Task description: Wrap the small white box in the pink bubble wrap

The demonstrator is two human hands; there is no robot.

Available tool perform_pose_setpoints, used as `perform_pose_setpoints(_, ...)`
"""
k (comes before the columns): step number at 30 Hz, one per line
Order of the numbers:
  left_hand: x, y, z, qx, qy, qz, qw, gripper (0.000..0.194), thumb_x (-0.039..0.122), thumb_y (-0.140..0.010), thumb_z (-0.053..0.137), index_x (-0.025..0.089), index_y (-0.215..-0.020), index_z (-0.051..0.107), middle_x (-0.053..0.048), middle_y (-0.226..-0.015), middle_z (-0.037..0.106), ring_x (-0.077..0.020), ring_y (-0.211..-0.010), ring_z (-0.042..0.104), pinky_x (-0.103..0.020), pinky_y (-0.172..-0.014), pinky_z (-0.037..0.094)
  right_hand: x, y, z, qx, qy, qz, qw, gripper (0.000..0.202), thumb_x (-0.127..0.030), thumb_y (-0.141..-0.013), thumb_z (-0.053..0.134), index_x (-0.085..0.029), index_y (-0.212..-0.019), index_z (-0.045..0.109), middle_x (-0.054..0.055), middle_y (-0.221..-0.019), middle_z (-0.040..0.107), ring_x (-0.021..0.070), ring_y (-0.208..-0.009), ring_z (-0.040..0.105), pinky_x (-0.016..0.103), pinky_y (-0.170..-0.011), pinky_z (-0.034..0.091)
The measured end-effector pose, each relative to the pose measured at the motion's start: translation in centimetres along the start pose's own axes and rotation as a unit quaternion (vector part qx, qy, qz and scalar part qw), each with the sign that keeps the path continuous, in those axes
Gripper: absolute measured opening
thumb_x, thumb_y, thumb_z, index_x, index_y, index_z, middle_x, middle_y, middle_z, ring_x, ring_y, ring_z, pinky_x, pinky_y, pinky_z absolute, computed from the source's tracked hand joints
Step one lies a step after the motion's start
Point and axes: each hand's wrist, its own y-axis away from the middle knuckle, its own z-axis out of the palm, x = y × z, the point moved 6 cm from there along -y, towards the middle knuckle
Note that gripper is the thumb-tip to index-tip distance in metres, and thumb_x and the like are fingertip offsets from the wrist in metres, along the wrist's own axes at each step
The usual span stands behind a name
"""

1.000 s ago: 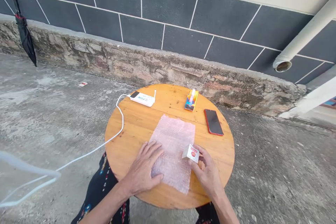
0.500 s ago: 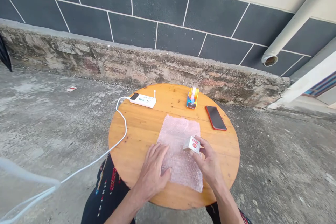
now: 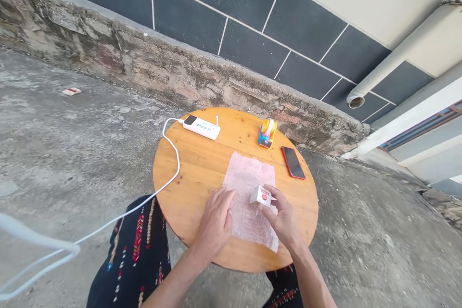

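Note:
A small white box [image 3: 261, 196] with a red print is held in my right hand [image 3: 283, 216], thumb on the near side and fingers on the far side. It is over a sheet of pinkish bubble wrap [image 3: 249, 173] that lies flat on the round wooden table [image 3: 180, 211]. My left hand [image 3: 215, 221] is at the left edge of the bubble wrap, fingers stretched out and thumb near the index finger. Nothing shows in this hand. Whether its fingertips touch the sheet, I cannot tell.
Toward the table's far edge are a white power bank-like device [image 3: 201, 127] with a white cable [image 3: 177, 154], a yellow and blue tape dispenser [image 3: 267, 134] and a red-edged phone [image 3: 293, 162]. Beyond stands a stone-based wall [image 3: 162, 74]. The cable hangs off the left side.
The view has tilted and shifted. My left thumb has drawn in toward the fingers, and the hand sits more at the sheet's left edge. My right hand still holds the box.

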Motion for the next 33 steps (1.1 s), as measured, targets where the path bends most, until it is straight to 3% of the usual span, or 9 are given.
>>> perform_pose_setpoints(9, -0.4, 0.1, 0.2, 0.023, 0.001, 0.005, 1.000, 0.060, 0.000, -0.078, 0.036, 0.019, -0.136, 0.041, -0.008, -0.135, 0.051, -0.0234, -0.132, 0.036, -0.047, -0.110, 0.035, -1.6, -0.7, 1.3, -0.009, 0.029, 0.000, 1.000, 0.045, -0.033, -0.078, 0.064, -0.024, -0.120, 0.053, 0.006, -0.116, 0.064, 0.0230, -0.091, 0.064, 0.041, -0.085, 0.051)
perform_pose_setpoints(19, -0.6, -0.2, 0.3, 0.037, -0.003, 0.020, 0.999, 0.060, -0.001, -0.076, 0.037, 0.018, -0.133, 0.045, -0.009, -0.131, 0.054, -0.0238, -0.128, 0.042, -0.049, -0.108, 0.037, -2.6, 0.2, 0.8, 0.019, 0.022, -0.036, 0.999, 0.044, -0.027, -0.076, 0.063, -0.023, -0.119, 0.055, 0.007, -0.115, 0.065, 0.0228, -0.095, 0.064, 0.041, -0.085, 0.052)
perform_pose_setpoints(24, -0.1, -0.2, 0.1, 0.041, -0.007, 0.026, 0.999, 0.053, 0.001, -0.076, 0.040, 0.015, -0.126, 0.051, -0.010, -0.125, 0.058, -0.0249, -0.124, 0.046, -0.048, -0.107, 0.038, -1.9, 1.8, -2.2, 0.060, 0.033, -0.038, 0.997, 0.045, -0.031, -0.077, 0.063, -0.020, -0.120, 0.054, 0.010, -0.116, 0.065, 0.0236, -0.093, 0.065, 0.041, -0.081, 0.054)
perform_pose_setpoints(29, 0.1, -0.2, 0.0, 0.044, -0.008, 0.030, 0.999, 0.054, 0.001, -0.074, 0.041, 0.018, -0.124, 0.053, -0.008, -0.124, 0.059, -0.0236, -0.123, 0.048, -0.047, -0.107, 0.039, 1.8, 2.0, -6.4, 0.094, 0.059, -0.023, 0.994, 0.045, -0.033, -0.077, 0.062, -0.017, -0.119, 0.054, 0.011, -0.112, 0.066, 0.0253, -0.095, 0.065, 0.044, -0.082, 0.054)
perform_pose_setpoints(33, 0.0, -0.3, 0.0, 0.038, -0.024, 0.026, 0.999, 0.051, 0.001, -0.074, 0.042, 0.017, -0.120, 0.056, -0.008, -0.122, 0.060, -0.0226, -0.122, 0.048, -0.044, -0.107, 0.039, 4.6, 0.9, -8.2, 0.082, 0.073, -0.020, 0.994, 0.047, -0.029, -0.073, 0.062, -0.018, -0.118, 0.057, 0.010, -0.110, 0.067, 0.0282, -0.102, 0.063, 0.048, -0.085, 0.052)
